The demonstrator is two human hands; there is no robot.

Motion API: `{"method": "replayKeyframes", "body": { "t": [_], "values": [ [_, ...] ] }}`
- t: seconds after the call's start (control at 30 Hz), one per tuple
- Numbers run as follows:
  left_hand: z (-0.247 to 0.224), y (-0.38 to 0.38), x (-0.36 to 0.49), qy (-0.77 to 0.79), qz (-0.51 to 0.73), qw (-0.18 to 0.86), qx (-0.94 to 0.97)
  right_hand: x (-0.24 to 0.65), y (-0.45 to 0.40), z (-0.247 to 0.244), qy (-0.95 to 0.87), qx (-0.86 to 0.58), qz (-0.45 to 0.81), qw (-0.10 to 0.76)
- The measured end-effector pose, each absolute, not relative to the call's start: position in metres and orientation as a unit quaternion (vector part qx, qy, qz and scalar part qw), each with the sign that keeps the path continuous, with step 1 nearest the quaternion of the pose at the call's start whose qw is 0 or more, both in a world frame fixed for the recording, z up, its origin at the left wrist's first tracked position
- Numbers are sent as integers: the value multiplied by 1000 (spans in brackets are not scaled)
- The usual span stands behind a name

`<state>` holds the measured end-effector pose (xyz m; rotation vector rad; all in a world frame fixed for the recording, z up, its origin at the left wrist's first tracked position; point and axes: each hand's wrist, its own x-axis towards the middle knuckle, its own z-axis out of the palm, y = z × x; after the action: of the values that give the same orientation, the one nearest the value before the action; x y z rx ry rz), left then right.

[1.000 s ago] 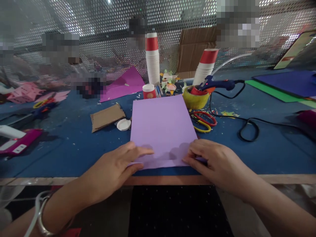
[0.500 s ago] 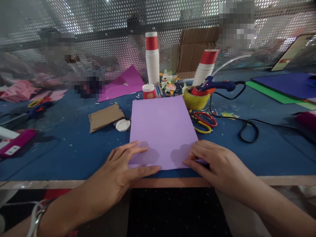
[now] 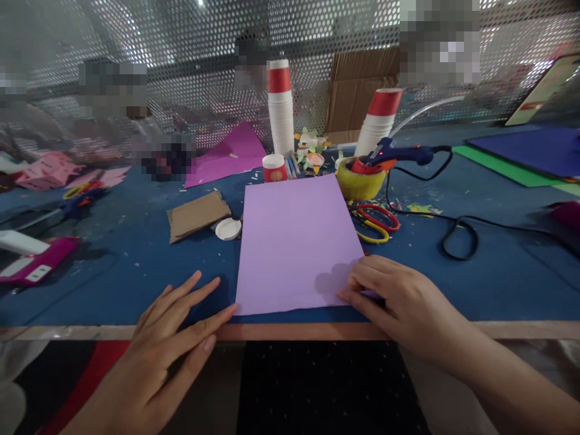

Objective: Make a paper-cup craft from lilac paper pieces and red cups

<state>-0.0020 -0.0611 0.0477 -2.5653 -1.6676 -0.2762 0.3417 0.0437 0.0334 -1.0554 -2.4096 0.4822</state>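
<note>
A sheet of light purple paper (image 3: 294,241) lies flat on the blue tabletop, near its front edge. My left hand (image 3: 176,338) is open with fingers spread, its index fingertip at the sheet's lower left corner. At the lower right corner, my right hand (image 3: 392,296) has its fingers curled and the thumb pressed to the paper, pinching that corner. Red and yellow scissors (image 3: 376,223) lie just right of the sheet, their blades partly hidden beneath it.
Behind the sheet stand a tall stack of paper cups (image 3: 281,115), a single cup (image 3: 274,168) and a yellow tape roll (image 3: 360,184) holding a blue glue gun (image 3: 399,156). Cardboard (image 3: 199,215) and a white lid (image 3: 228,229) lie to the left. A black cord (image 3: 460,238) loops at right.
My left hand has slid off the paper to the left and toward me, leaving a fingertip at the corner. The right hand has kept its place.
</note>
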Motion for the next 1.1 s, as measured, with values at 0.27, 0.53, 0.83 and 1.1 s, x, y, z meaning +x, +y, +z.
{"method": "replayKeyframes", "body": {
  "t": [0.27, 0.53, 0.83, 1.1],
  "values": [
    [64, -63, 57, -467, -101, 128, -869, 341, 45, 35, -882, -374, 169, 232],
    [37, -39, 107, -409, -82, 130, -900, 344, 45, 36, -872, -376, 217, 228],
    [37, -39, 109, -411, -86, 117, -900, 347, 44, 38, -858, -397, 220, 240],
    [26, -40, 114, -423, -87, 155, -889, 347, 40, 31, -872, -416, 137, 219]
  ]
}}
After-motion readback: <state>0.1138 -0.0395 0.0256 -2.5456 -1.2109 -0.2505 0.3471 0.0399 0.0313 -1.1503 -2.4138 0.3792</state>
